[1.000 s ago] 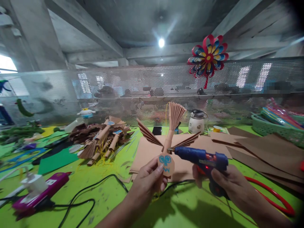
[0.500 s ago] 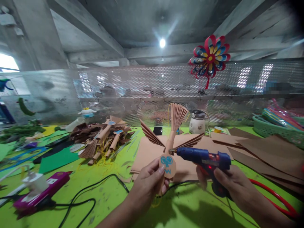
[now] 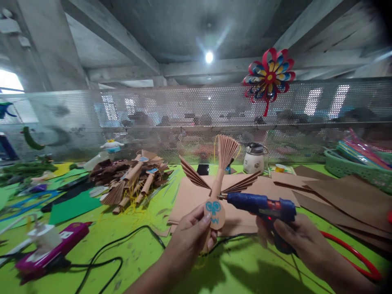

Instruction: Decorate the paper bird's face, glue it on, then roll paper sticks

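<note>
Green tabletop [image 3: 101, 228] fills the lower frame; at centre, left hand [image 3: 196, 228] pinches a paper bird [image 3: 217, 185]; right hand [image 3: 290, 232] curls fingers round a glue gun [image 3: 255, 204], probably gluing, next needing steadiness.

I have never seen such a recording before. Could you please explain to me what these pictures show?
There is no machine here, only a person's two bare hands. Every picture comes from one camera worn on the head, looking forward and down. The left hand holds a brown paper figure with pleated wings. The right hand grips a blue glue gun, its tip close to the figure. On the green table lie brown sheets, similar paper figures and a purple power strip.
</note>
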The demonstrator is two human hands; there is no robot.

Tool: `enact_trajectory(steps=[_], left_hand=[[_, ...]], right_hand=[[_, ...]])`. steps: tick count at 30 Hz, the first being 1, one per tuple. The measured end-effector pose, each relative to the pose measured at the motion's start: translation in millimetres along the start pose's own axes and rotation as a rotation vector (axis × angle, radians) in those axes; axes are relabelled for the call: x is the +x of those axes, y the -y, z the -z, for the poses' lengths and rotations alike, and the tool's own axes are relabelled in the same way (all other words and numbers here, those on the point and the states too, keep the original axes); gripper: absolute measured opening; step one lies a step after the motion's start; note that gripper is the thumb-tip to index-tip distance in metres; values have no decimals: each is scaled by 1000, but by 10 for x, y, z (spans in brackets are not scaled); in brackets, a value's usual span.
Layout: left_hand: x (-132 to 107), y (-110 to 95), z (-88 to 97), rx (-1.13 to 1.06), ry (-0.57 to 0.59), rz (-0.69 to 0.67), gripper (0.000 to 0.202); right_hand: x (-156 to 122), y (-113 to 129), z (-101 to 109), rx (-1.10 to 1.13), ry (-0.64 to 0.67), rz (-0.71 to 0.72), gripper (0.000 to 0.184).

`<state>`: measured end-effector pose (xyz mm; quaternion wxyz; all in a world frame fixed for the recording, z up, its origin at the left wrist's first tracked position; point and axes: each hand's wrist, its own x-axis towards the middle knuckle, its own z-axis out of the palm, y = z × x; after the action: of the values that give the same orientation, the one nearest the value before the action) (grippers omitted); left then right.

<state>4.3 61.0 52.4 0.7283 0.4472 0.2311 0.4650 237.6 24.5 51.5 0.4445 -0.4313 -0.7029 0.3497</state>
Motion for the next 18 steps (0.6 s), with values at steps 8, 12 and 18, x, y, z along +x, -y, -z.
enact_trajectory(steps=[8,12,18], left_hand=[[12,-7,26,29,40,-9,31],[8,-20,23,50,82,10,33],[-1,-20,3,31,68,-14,34]], right_hand=[[-3,55,2,-29,12,11,42],[19,73,-1,-4,27,23,41],[52,8,4,79,16,7,40]])
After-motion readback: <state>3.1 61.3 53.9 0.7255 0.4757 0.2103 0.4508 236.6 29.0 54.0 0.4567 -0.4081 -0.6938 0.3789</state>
